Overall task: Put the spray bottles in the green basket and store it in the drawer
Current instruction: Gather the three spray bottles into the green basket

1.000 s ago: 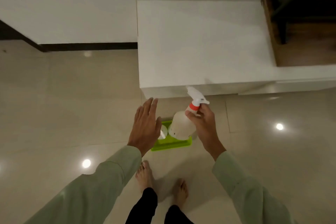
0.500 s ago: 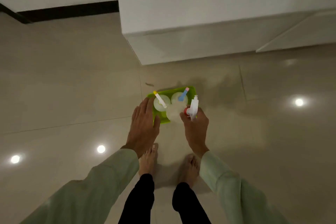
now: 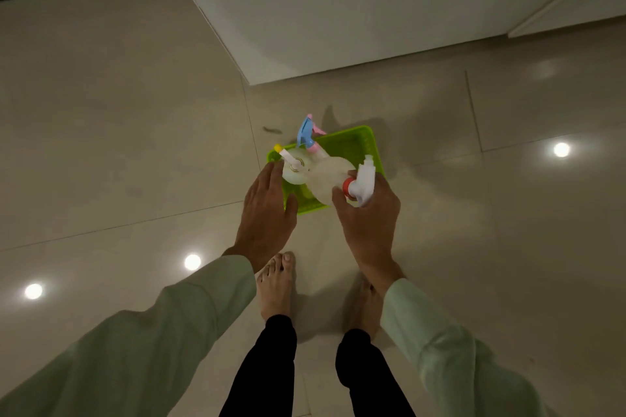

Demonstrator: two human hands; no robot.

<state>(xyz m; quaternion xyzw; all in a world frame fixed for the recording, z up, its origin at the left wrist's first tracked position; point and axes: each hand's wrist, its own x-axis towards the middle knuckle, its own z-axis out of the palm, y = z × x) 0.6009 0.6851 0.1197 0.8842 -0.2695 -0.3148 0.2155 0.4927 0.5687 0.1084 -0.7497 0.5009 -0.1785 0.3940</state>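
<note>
Basket (image 3: pixel 359 142) holds two bottles (image 3: pixel 295 169); right hand (image 3: pixel 369 217) grips third bottle (image 3: pixel 330 179); left hand (image 3: pixel 267 210) spread.

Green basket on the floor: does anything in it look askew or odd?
The blue-headed bottle leans over the green basket's far rim. The red-collared bottle, gripped by the right hand, lies tilted, not yet standing.

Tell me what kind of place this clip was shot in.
Most likely a room in a home. The floor is glossy beige tile that mirrors ceiling lights, a low white cabinet stands on it, and the person is barefoot, with a green basket of spray bottles set on the floor.
</note>
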